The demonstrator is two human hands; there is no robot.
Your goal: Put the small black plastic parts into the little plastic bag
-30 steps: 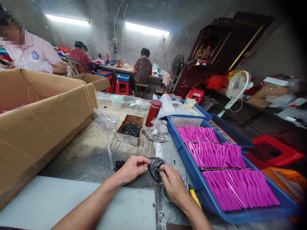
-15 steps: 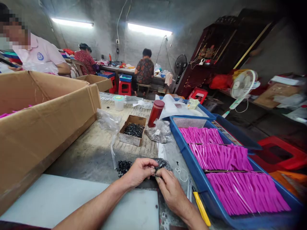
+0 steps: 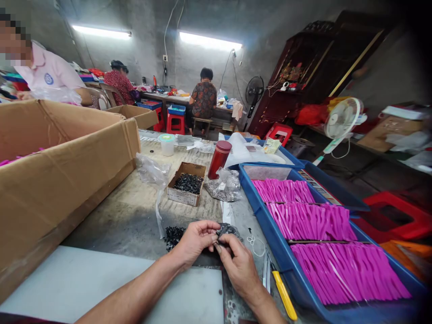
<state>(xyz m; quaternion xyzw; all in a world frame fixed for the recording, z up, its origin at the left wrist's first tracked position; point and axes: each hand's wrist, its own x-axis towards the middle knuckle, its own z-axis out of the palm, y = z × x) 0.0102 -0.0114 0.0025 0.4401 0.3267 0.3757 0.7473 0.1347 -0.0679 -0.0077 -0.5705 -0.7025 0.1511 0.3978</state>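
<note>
Over the worktable [image 3: 148, 202], the left hand [image 3: 199, 238] and right hand [image 3: 236, 256] meet, fingertips pinched together on a small dark piece [image 3: 218, 235], mostly hidden. From them, a black plastic bag [image 3: 231, 230] lies at 1 o'clock, a black pile [image 3: 173, 236] at 10, a blue tray [image 3: 258, 204] with 3 rows of magenta strips [image 3: 347, 270] at 3, and a yellow-handled tool [image 3: 284, 294] at 4.

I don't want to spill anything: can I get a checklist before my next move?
1. Left hand and right hand together at the fingertips: ok.
2. Firm grip: cannot tell, fingers hide what they pinch.
3. Black pile clear of the left hand: not ok, right beside it.
4. Small box upright: ok, black pieces inside.
5. Yellow tool clear of the right hand: ok, beside the blue tray.
</note>
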